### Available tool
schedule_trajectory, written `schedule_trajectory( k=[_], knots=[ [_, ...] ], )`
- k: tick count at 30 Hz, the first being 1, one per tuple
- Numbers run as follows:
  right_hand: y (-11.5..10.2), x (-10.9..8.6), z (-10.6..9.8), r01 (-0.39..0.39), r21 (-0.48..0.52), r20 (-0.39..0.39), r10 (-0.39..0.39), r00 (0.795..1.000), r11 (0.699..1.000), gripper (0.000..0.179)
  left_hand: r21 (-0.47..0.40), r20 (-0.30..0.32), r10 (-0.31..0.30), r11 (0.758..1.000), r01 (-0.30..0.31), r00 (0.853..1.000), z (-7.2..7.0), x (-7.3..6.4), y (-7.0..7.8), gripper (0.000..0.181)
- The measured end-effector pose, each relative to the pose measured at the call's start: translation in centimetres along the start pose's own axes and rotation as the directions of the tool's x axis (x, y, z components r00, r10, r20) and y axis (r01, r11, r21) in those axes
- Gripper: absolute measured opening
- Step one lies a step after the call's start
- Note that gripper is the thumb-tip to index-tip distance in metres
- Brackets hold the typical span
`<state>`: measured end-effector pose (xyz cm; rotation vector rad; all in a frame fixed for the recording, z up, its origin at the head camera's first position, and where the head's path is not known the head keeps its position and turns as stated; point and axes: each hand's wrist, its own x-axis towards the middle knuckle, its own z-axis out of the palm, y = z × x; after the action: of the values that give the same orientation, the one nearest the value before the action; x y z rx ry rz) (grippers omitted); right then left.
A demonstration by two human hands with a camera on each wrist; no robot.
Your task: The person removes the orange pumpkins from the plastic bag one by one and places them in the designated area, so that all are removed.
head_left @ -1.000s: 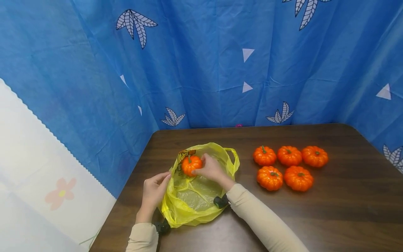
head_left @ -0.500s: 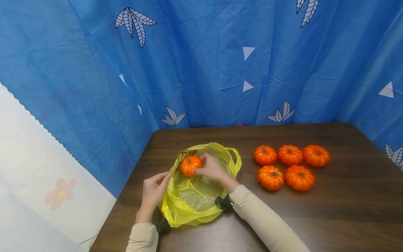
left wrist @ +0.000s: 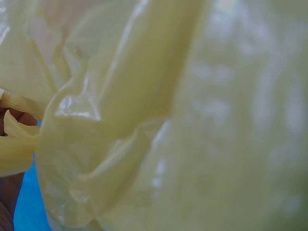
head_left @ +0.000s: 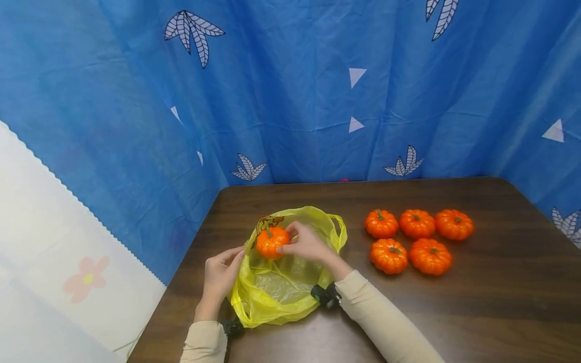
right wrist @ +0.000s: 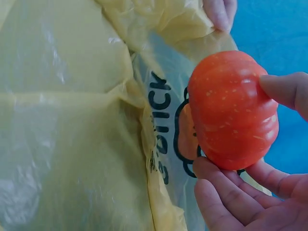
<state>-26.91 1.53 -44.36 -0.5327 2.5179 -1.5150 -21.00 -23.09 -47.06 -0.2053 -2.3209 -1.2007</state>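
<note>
My right hand [head_left: 308,244] holds a small orange pumpkin [head_left: 271,243] by its side, over the mouth of a yellow plastic bag [head_left: 283,292]. In the right wrist view the thumb is on one side of the pumpkin [right wrist: 233,110] and the fingers on the other, with the bag's dark printed letters behind it. My left hand [head_left: 220,275] pinches the bag's left rim between thumb and fingertips. Yellow film [left wrist: 144,144] fills most of the left wrist view, and little of the hand shows there.
Several orange pumpkins [head_left: 431,257] sit in two rows on the dark wooden table [head_left: 499,302], right of the bag. A blue curtain [head_left: 295,91] with leaf prints hangs behind the table. White cloth [head_left: 68,242] with a flower print is at the left.
The pumpkin in my right hand has shifted slightly left and toward me over the bag. My left hand keeps its hold on the rim.
</note>
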Motion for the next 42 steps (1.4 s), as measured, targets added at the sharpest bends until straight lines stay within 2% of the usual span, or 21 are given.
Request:
schedule_trajectory(
  k=[5, 13, 20, 26, 31, 38, 42],
  knots=[
    [-0.3, -0.7, -0.1, -0.002, 0.053, 0.032, 0.0, 0.999, 0.999, 0.053, -0.013, -0.014, 0.015, 1.0, -0.016, 1.0, -0.1, 0.0, -0.1, 0.013],
    [0.0, -1.5, -0.1, 0.0, 0.132, 0.065, -0.008, 0.998, 0.991, 0.054, -0.003, -0.018, 0.001, 1.0, -0.001, 1.0, -0.1, -0.2, -0.2, 0.013],
    [0.1, -2.0, -1.2, 0.021, 0.175, 0.131, -0.045, 0.99, 0.984, 0.052, 0.006, -0.011, -0.011, 1.0, 0.011, 1.0, -0.3, -0.3, 0.0, 0.012],
    [0.4, -2.2, -2.7, 0.079, 0.218, 0.243, -0.132, 0.961, 0.973, 0.048, -0.003, -0.003, -0.014, 1.0, 0.014, 1.0, -0.3, -0.4, 0.1, 0.013],
    [0.3, -2.5, -3.8, 0.086, 0.248, 0.32, -0.166, 0.933, 0.965, 0.046, 0.002, -0.007, -0.011, 1.0, 0.011, 1.0, -0.3, -0.3, 0.2, 0.013],
    [0.1, -3.0, -5.4, 0.074, 0.277, 0.364, -0.176, 0.915, 0.958, 0.049, 0.006, -0.004, -0.021, 1.0, 0.021, 1.0, -0.2, -0.3, 0.3, 0.013],
    [0.3, -3.4, -6.4, 0.077, 0.294, 0.367, -0.187, 0.911, 0.953, 0.05, 0.006, 0.001, -0.028, 1.0, 0.028, 1.0, 0.0, -0.3, 0.3, 0.013]
  ],
)
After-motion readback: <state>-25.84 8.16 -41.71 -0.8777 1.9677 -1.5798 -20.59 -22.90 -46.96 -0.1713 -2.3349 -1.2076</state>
